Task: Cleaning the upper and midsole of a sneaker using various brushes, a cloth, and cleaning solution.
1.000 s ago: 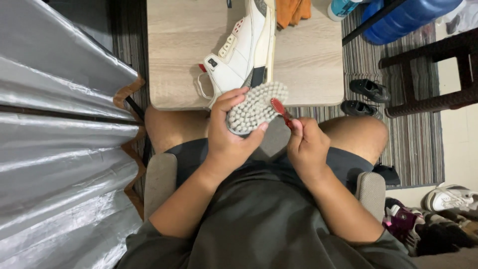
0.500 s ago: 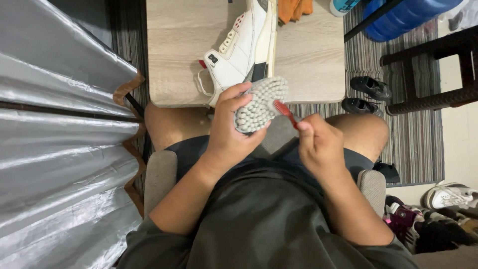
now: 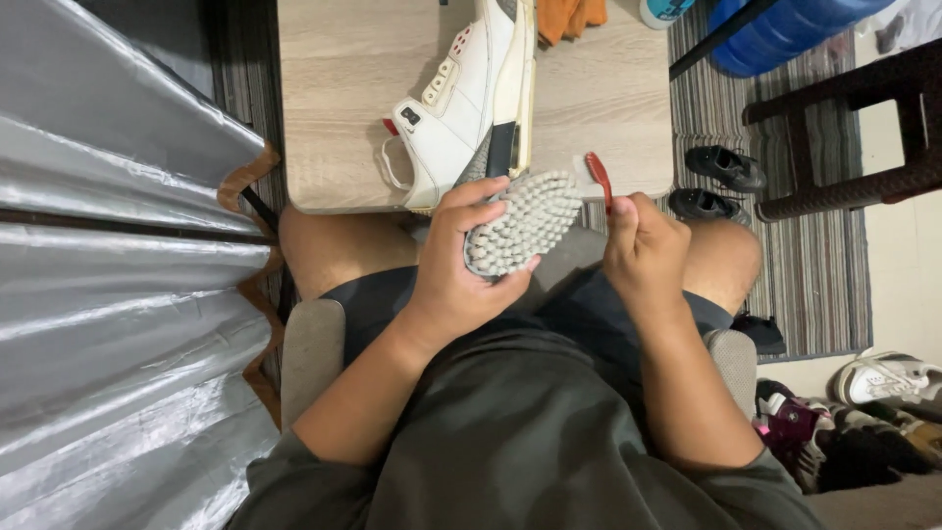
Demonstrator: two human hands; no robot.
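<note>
Left hand (image 3: 459,265): closed around a grey studded shoe sole (image 3: 523,224), bumps facing up, held over the lap. Right hand (image 3: 645,245): fingers pinched shut on a small red-handled tool (image 3: 599,179), its tip pointing away from the body, just right of the sole without touching it. Beyond both grips: light wooden table (image 3: 343,88) carrying a white high-top sneaker (image 3: 469,103) on its side, heel just past the sole. Further right of the tool: pair of black shoes (image 3: 711,182) on a striped rug (image 3: 814,265); blue water jug (image 3: 785,29), contents not discernible.

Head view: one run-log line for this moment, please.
left hand: holds grey studded sole | right hand: grips red tool, off sole | white sneaker: on table
</note>
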